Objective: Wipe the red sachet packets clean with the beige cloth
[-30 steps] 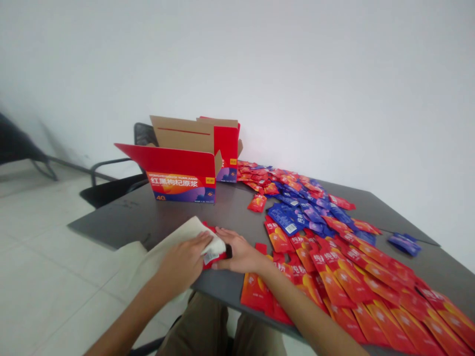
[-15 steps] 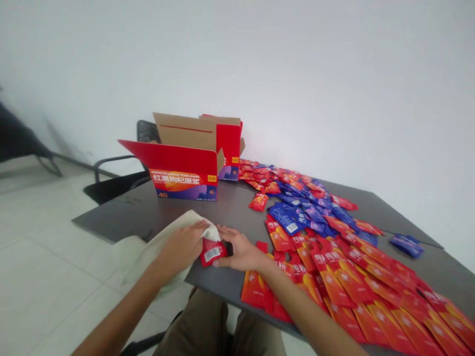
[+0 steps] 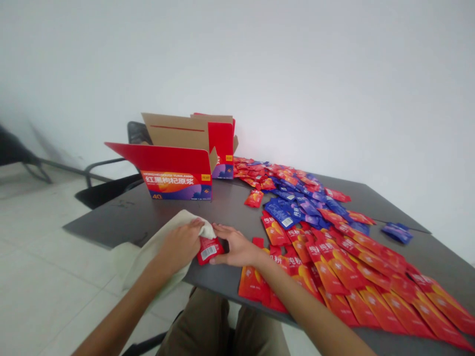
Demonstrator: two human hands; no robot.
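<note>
My left hand (image 3: 180, 245) is closed on the mouth of a cream cloth bag (image 3: 156, 247) that hangs over the near left edge of the dark grey table (image 3: 222, 202). A red sachet (image 3: 207, 250) with a white barcode label lies half inside the bag's opening. My right hand (image 3: 237, 247) rests on the table just right of it, with the fingers curled round the sachet's right end.
Many red and blue sachets (image 3: 319, 232) cover the table's right half, some overhanging the near edge. An open red cardboard box (image 3: 178, 165) stands at the back left, a second one (image 3: 222, 148) behind it. Black chairs (image 3: 107, 188) stand beyond the table on the tiled floor.
The bag's edge has been drawn back from over the sachet, so more of the red sachet shows. Both hands stay at the bag's mouth.
</note>
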